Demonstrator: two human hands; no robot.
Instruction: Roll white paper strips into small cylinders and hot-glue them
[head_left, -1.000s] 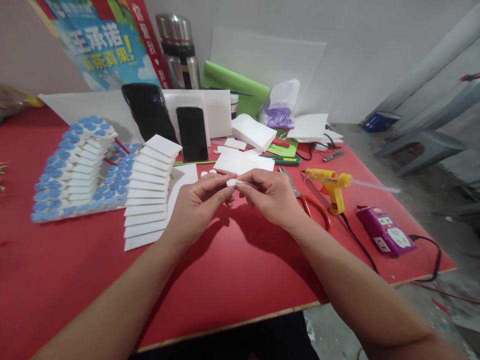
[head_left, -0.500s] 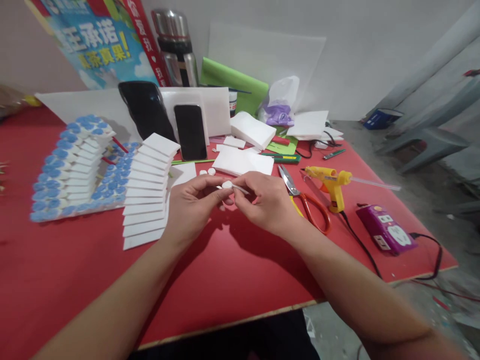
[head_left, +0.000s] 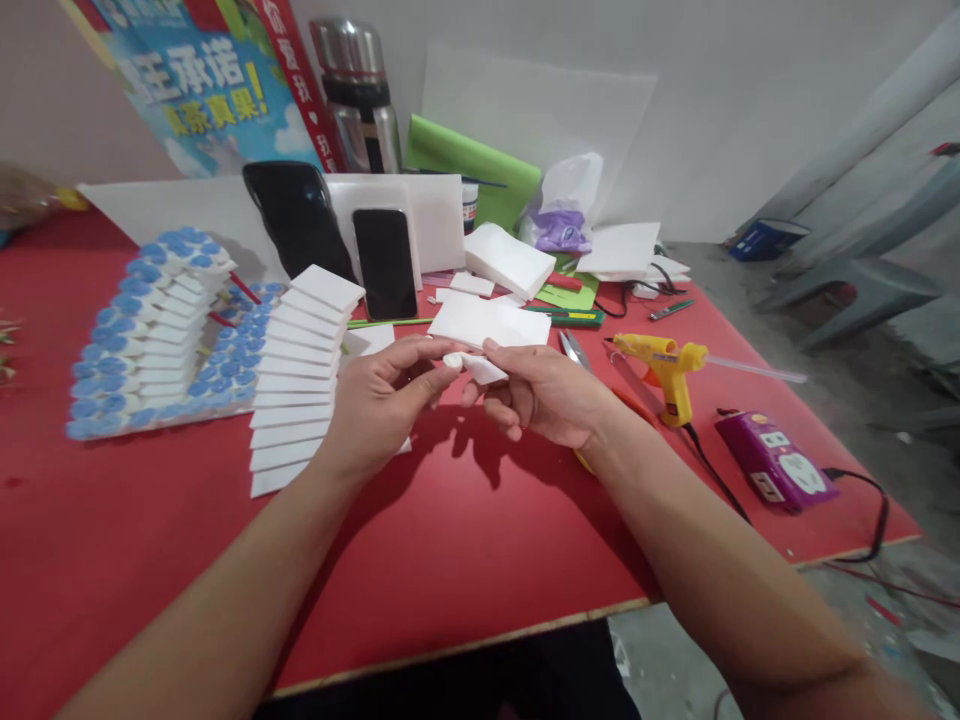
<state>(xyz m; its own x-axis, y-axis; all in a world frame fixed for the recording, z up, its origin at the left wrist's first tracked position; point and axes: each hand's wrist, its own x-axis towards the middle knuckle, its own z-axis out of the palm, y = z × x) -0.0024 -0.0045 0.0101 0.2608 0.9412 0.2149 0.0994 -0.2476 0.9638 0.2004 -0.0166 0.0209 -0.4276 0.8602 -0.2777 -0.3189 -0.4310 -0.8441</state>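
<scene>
Above the red table (head_left: 480, 540), a strip of white paper (head_left: 484, 369) stretches between my two hands. Its left end is coiled into a small roll, pinched between the thumb and index finger of my left hand (head_left: 379, 400). My right hand (head_left: 551, 392) grips the loose end between thumb and index finger; its other fingers curl below. Just left of my left hand, a fanned row of white folded cards (head_left: 294, 400) lies on the table. Scissors (head_left: 574, 350) are partly hidden behind my right wrist.
At left stands a structure of blue-tipped white rolls (head_left: 112, 365). Two black phones (head_left: 384, 262) lean at the back beside a steel thermos (head_left: 352, 90). White paper sheets (head_left: 487, 322) lie beyond my hands. Rightward are a yellow glue gun (head_left: 664, 365) and a purple power strip (head_left: 776, 462).
My right hand has turned and opened its lower fingers, and the paper strip now shows its flat side. The left hand keeps its pinch on the roll.
</scene>
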